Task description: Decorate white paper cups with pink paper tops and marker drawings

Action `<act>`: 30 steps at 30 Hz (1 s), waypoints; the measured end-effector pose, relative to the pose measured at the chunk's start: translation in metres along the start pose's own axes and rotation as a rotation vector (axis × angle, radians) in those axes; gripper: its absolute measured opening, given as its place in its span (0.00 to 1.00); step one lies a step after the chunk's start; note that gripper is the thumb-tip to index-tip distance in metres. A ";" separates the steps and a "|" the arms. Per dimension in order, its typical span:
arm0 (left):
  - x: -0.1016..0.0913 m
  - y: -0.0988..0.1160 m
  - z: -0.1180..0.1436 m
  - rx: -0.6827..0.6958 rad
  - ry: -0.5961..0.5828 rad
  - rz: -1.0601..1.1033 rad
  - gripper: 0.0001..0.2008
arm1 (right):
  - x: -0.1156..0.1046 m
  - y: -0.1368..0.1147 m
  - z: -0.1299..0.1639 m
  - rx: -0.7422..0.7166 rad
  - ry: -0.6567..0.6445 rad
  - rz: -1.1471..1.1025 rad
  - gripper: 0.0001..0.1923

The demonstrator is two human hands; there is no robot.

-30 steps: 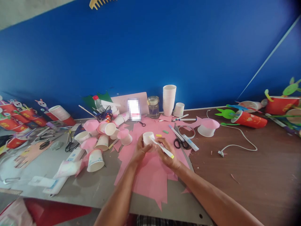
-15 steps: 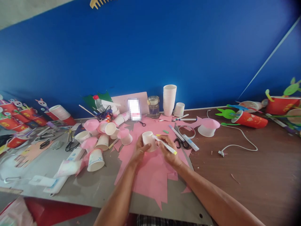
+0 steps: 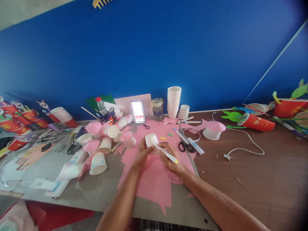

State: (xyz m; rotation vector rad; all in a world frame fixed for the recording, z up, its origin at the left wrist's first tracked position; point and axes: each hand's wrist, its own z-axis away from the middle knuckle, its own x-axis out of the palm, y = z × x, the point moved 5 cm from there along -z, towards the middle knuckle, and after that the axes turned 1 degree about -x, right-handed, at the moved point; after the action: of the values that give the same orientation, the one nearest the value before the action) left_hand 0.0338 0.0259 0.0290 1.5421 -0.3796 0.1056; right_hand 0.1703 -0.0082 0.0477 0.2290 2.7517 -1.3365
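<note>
My left hand (image 3: pixel 141 154) grips a small white paper cup (image 3: pixel 151 140) held bottom-up just above a pink paper sheet (image 3: pixel 154 179). My right hand (image 3: pixel 172 157) holds a white marker with a yellow end (image 3: pixel 166 153), its tip against the cup's side. Black scissors (image 3: pixel 184 145) and a white tube (image 3: pixel 194 145) lie just right of my right hand.
A heap of white and pink-topped cups (image 3: pixel 106 138) lies to the left. A stack of white cups (image 3: pixel 173 102) and a glass jar (image 3: pixel 157 109) stand at the blue wall. A white cable (image 3: pixel 243 148) runs over the brown table; red cup crafts (image 3: pixel 255 122) lie at far right.
The cup and both hands shifted slightly; the marker's yellow end dropped a little and its tip stays on the cup. Nothing else moved.
</note>
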 end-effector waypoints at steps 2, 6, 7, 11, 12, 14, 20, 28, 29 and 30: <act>0.000 0.000 0.000 -0.002 0.008 -0.020 0.28 | 0.001 0.001 0.000 -0.004 -0.015 -0.006 0.08; -0.002 -0.002 -0.001 -0.022 0.038 -0.073 0.29 | 0.001 0.002 0.000 -0.011 -0.003 0.009 0.08; -0.003 -0.003 -0.001 -0.028 0.043 -0.079 0.29 | 0.001 0.002 0.000 -0.014 -0.002 0.009 0.08; -0.002 -0.002 -0.001 -0.024 0.047 -0.077 0.30 | 0.002 0.002 -0.001 -0.004 -0.020 0.011 0.08; -0.002 -0.001 0.000 -0.023 0.046 -0.077 0.30 | 0.002 0.003 -0.001 0.001 -0.024 0.012 0.08; -0.001 0.000 0.000 -0.030 0.045 -0.083 0.30 | 0.003 0.004 -0.001 0.017 -0.033 0.020 0.08; -0.002 -0.004 -0.002 -0.028 0.027 -0.041 0.31 | 0.002 0.005 -0.001 0.059 -0.050 0.024 0.06; -0.006 -0.007 -0.003 -0.022 0.025 -0.013 0.33 | -0.002 0.008 -0.002 0.117 0.015 -0.038 0.05; -0.007 -0.008 -0.004 -0.020 0.027 -0.007 0.33 | -0.002 0.009 -0.003 0.131 0.034 -0.057 0.05; -0.007 -0.008 -0.004 -0.018 0.029 -0.002 0.33 | -0.003 0.010 -0.003 0.145 0.054 -0.073 0.05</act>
State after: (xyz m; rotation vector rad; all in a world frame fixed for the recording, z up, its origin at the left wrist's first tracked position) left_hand 0.0304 0.0311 0.0191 1.5215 -0.3552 0.1232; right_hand 0.1751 0.0002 0.0418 0.1769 2.7335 -1.5732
